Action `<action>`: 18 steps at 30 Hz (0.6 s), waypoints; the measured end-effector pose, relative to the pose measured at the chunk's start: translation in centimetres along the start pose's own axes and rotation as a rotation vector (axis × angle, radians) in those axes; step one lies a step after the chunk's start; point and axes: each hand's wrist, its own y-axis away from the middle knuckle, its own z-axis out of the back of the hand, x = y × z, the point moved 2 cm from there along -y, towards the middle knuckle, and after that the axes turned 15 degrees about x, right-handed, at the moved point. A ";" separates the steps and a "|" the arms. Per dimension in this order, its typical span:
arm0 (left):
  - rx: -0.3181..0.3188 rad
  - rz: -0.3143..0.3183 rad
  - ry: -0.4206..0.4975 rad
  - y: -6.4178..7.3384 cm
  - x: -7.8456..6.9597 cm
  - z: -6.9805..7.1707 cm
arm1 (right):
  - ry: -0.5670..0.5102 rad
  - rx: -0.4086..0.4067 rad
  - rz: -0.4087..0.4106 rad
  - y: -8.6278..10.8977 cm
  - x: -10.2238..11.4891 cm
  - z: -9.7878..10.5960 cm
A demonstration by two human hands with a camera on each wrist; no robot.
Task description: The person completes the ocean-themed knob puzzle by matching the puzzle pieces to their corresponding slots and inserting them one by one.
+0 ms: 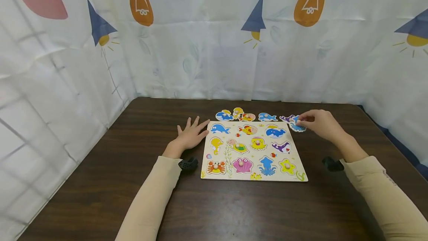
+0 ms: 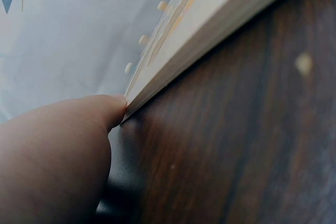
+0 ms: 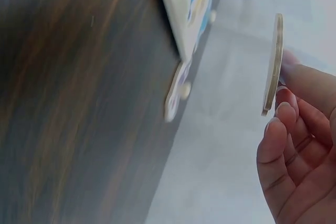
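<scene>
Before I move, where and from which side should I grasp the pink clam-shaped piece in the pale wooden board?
Pinch the round knob near its middle, from above: the pink clam-shaped piece lies flat in the pale wooden board, probably leaving little rim to catch. Coming over the near edge looks easiest, since it's in the nearest row.

Tbl [image 1: 240, 211]: wood-grain top, smooth, semi-gloss, w/ soft sheen. Puzzle bd [image 1: 281, 177] & held pc [image 3: 272, 66]: wood, w/ bare matt edges, the bd's printed face smooth; knobs [image 2: 162, 6] smooth, wood-like. Backdrop [image 1: 227, 55]: thin printed cloth or sim. sheeting, matt, creased; sleeves [image 1: 150, 196]: matt cloth, softly wrinkled; wrist units [image 1: 188, 164]: plastic-looking, mostly matt.
</scene>
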 end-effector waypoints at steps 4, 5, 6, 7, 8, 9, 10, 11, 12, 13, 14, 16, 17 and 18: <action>0.004 0.003 -0.002 -0.1 0.1 -0.1 | 0.004 -0.014 0.027 0.2 1.2 -0.8; 0.003 0.004 -0.003 -0.1 0.1 -0.1 | 0.006 -0.016 0.036 0.2 1.5 -1.0; 0.002 0.005 -0.005 -0.1 0.1 -0.1 | 0.004 -0.016 0.045 0.3 1.8 -1.1; 0.001 0.006 -0.006 -0.1 0.2 -0.1 | 0.005 -0.013 0.051 0.3 2.0 -1.3; 0.001 0.008 -0.007 -0.1 0.2 -0.2 | 0.006 -0.011 0.060 0.4 2.3 -1.5; 0.001 0.009 -0.007 -0.1 0.2 -0.2 | 0.006 -0.009 0.069 0.5 2.5 -1.6; 0.001 0.010 -0.007 -0.1 0.2 -0.2 | 0.009 -0.005 0.078 0.5 2.7 -1.8; 0.001 0.010 -0.007 -0.1 0.2 -0.2 | 0.009 -0.001 0.085 0.6 3.0 -2.0; 0.001 0.010 -0.008 -0.1 0.2 -0.2 | 0.009 0.005 0.093 0.7 3.2 -2.2; 0.002 0.010 -0.008 -0.1 0.2 -0.2 | 0.011 0.012 0.102 0.8 3.4 -2.4; 0.004 0.010 -0.007 -0.1 0.2 -0.2 | 0.011 0.019 0.112 0.9 3.7 -2.5; 0.005 0.009 -0.006 -0.1 0.1 -0.1 | 0.013 0.036 0.130 1.1 4.2 -2.9; 0.005 0.007 -0.006 -0.1 0.1 -0.1 | 0.011 0.045 0.138 1.2 4.4 -3.1; 0.006 0.007 -0.007 -0.1 0.1 0.0 | 0.011 0.055 0.146 1.3 4.7 -3.2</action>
